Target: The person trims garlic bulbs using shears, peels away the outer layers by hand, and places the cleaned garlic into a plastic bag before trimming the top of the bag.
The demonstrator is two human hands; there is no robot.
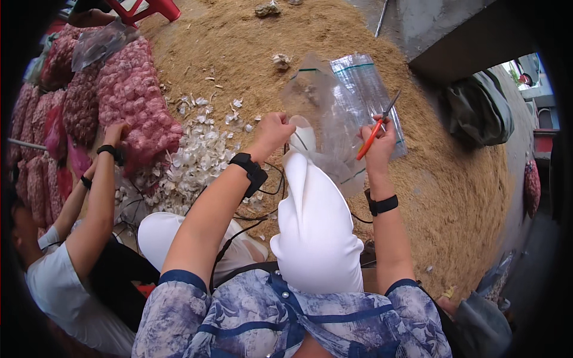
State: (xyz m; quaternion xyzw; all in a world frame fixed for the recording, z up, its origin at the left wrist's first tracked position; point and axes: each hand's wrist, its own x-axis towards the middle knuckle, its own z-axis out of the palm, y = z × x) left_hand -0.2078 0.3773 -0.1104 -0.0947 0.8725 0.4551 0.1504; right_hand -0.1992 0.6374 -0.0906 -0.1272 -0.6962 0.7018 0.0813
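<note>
My right hand (380, 138) is closed around a pair of scissors (371, 141) with orange handles, the blades pointing up and away to the right. Under and beside it lies a clear plastic bag (334, 113) with green stripes, spread over the ground and reaching my white-trousered leg (313, 221). My left hand (271, 134) is closed in a pinch at the bag's left side, near my foot (302, 125). A thin dark line runs by its fingertips; what they hold is too small to make out.
Pale garlic skins (200, 143) lie in a heap at left, beside pink net sacks of garlic (128, 89). A co-worker's hand (116, 132) touches one sack. Brown chaff (447, 209) covers the ground. Black cables (253, 218) run near my legs. A dark bag (480, 110) stands far right.
</note>
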